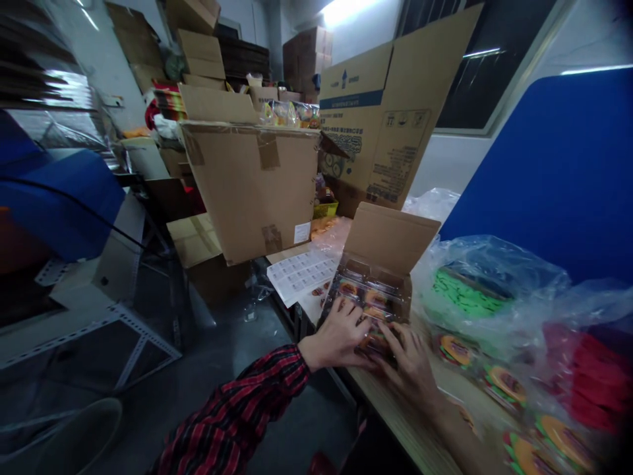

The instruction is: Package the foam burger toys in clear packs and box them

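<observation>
An opened small cardboard box (410,300) stands on the table with its lid (393,237) raised. Inside it lie several clear packets with burger-shaped pieces (376,298) in them. At the box's near end, my left hand (341,335) is bent around the left side of a burger packet (372,340). Facing it, my right hand (409,359) has its fingers on the same packet from the right. Both thumbs are low, by the box's front edge. The hands cover much of this packet, so its lower part is hidden.
More burger packets (504,386) lie along the table (390,412) to the right, beside plastic bags with green (467,293) and red (598,382) pieces. A printed label sheet (304,274) sits left of the box. A large carton (257,191) stands behind, left.
</observation>
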{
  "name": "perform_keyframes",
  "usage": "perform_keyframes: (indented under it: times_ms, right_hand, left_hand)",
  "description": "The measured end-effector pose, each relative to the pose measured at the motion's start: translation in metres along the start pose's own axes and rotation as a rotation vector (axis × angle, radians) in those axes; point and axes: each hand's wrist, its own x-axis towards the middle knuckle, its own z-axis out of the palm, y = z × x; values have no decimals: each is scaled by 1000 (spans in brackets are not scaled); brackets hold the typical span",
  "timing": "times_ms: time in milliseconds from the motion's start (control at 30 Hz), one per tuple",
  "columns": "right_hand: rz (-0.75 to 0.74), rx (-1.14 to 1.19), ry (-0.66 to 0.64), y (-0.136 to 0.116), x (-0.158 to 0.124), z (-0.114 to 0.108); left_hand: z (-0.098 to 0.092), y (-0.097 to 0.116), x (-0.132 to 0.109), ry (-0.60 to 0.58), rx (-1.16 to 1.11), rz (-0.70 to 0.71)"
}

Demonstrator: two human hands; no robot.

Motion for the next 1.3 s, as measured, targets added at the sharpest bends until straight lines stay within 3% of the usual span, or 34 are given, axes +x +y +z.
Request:
perform_keyframes:
  times_ms: [233,367,533,700,900,1033,1300]
  right_hand:
    - [-56,-132,111,-2,13,-40]
    - [-68,-220,100,0,17,-53]
    - [-71,-186,38,-6,33,-41]
    - [-58,-32,8,-14,45,-27]
    - [-45,145,48,-10,34,-9]
    - [-5,203,74,-2,22,3]
    - [-12,68,-286,15,8,6]
  left_hand:
    - [-19,10,3,98,74,-36]
    - [-9,9,10,122,7,-35]
    - [14,-7,4,115,-104,-114]
    - [13,-17,-11,113,-193,-150]
    - [17,-15,-16,171,-157,-184]
    - [18,-9,-12,135,-98,-209]
    - [12,-3,-5,-7,-14,-134]
